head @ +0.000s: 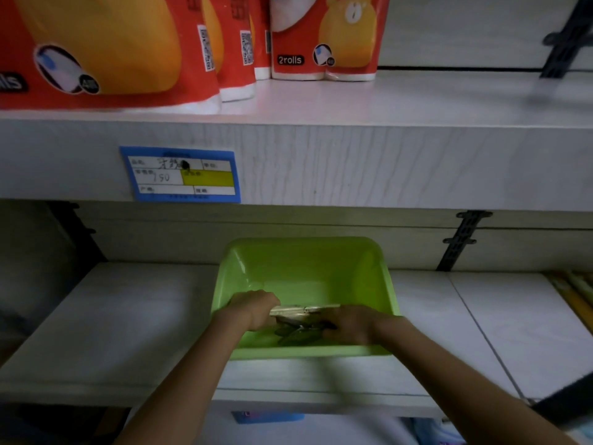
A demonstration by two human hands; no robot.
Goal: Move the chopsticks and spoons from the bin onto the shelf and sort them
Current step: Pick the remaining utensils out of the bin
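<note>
A lime green bin [305,264] stands on the lower white shelf [128,322]. Both my hands are inside it near the front wall. A pale bundle of chopsticks [305,309] lies level between them; my left hand [255,308] is closed around its left end and my right hand [351,324] grips its right end. Below the bundle, dark spoons [298,332] lie on the bin's floor, partly hidden by my right hand's fingers.
The upper shelf [417,101] carries red and yellow packs of paper rolls [324,36] at the left. A blue price tag [181,175] sticks to its front edge. Yellowish packaged items [574,293] lie at the far right of the lower shelf. Black brackets [459,242] hold the shelves.
</note>
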